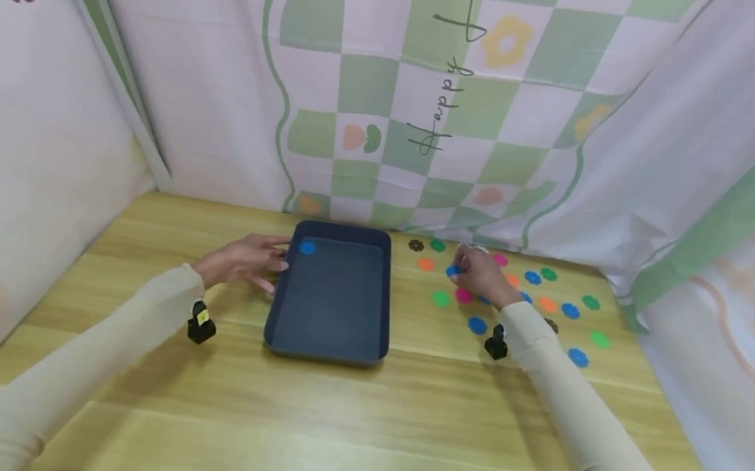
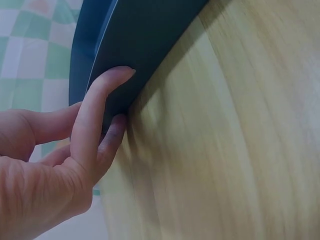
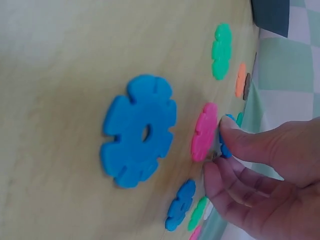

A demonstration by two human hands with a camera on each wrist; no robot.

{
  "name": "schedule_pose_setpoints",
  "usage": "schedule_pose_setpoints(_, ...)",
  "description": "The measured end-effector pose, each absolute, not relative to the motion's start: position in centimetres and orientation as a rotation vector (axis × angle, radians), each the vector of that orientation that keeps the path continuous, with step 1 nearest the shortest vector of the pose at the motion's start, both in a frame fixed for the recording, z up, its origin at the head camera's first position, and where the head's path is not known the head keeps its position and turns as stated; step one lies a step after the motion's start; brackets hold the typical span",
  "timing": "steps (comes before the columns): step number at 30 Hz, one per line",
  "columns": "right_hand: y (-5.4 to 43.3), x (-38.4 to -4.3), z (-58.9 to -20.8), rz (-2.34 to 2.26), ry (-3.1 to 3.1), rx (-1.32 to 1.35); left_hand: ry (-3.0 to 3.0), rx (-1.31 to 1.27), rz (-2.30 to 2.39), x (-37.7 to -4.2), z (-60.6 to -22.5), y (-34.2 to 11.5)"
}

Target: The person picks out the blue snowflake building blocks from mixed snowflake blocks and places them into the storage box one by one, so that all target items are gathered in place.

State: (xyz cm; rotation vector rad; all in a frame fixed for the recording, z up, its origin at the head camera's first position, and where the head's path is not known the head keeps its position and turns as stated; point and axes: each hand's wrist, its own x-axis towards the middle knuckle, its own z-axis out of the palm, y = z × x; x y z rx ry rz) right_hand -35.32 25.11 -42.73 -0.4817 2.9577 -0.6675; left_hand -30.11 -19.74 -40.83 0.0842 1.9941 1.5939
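A dark blue-grey rectangular tray (image 1: pixel 332 301) lies on the table, with one blue flower-shaped interlocking disc (image 1: pixel 307 248) inside near its far left corner. My left hand (image 1: pixel 243 260) touches the tray's left side; in the left wrist view its fingertips (image 2: pixel 118 75) rest against the outer wall. Right of the tray, my right hand (image 1: pixel 482 273) is low over scattered discs. Its thumb and fingers pinch a blue disc (image 3: pixel 226 142), partly hidden by the thumb. Close by lie a pink disc (image 3: pixel 204 132) and a larger-looking blue disc (image 3: pixel 140 131).
Several more notched discs are spread on the right half of the table: green (image 1: pixel 440 298), orange (image 1: pixel 426 264), brown (image 1: pixel 415 246) and blue (image 1: pixel 578 357). A printed curtain (image 1: pixel 367 93) hangs along the table's back edge, and fabric walls stand at both sides.
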Motion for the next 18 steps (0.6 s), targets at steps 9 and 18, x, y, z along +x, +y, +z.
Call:
schedule_pose_setpoints(9,24.0,-35.5,-42.2,-0.853,2.905,-0.527,2.029,0.084,1.608,-29.5,-40.7,-20.1)
schedule_pose_setpoints(18,22.4,-35.0,-39.7,-1.251,2.734,-0.364,2.026,0.068,1.615,-29.9,-40.7,-19.4)
